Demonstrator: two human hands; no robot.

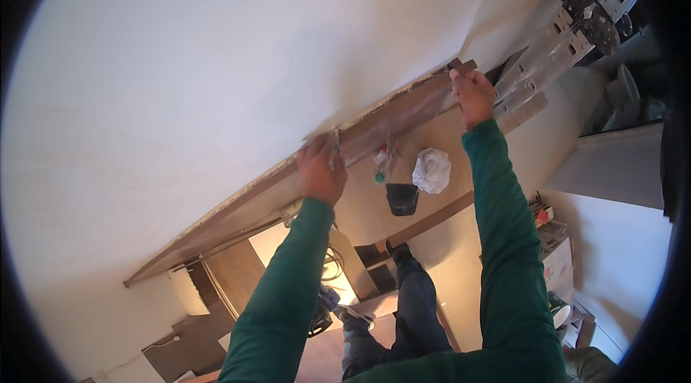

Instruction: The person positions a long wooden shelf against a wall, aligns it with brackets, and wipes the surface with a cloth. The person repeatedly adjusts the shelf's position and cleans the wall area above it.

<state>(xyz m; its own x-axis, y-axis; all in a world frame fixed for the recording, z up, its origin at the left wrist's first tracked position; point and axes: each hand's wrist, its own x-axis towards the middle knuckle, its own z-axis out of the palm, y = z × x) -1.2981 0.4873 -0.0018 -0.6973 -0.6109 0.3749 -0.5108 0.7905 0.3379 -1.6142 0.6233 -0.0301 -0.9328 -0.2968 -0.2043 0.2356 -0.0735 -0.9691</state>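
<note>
My left hand (322, 170) is at the long brown board (374, 125) along the white wall, fingers bent round a thin, pale, upright piece (335, 142) that I cannot clearly make out. My right hand (471, 97), higher and farther right, grips a small dark brown block (464, 65) at the board's far end. A rough, flaking line runs along the board's edge against the wall. Below it, on a tan surface (446, 204), lie a white crumpled cloth (432, 169), a black container (402, 199) and a small bottle with a green cap (379, 177).
Perforated metal strips with dark round discs (586, 19) line the upper right. A grey shelf (604, 167) and stacked items (554, 239) are at the right. My legs (407, 296) are below, beside a lit opening and wooden panels (230, 268) at lower left.
</note>
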